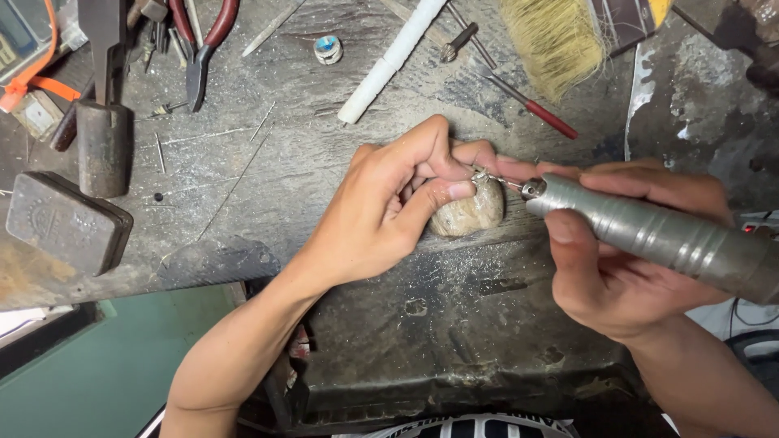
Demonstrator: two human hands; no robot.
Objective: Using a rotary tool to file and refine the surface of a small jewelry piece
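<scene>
Pinching a small metal piece (480,173) against a rounded tan lump (471,212) at the bench (268,170) edge, the left hand (388,207) is gripping it tightly, while the right hand (617,259) is wrapping around a grey rotary tool (649,231), its tip touching the piece. Grinding seems underway; the remaining work is unclear. Farther out, an orange-edged box (24,40) is sitting at the top-left corner, its label unreadable.
</scene>
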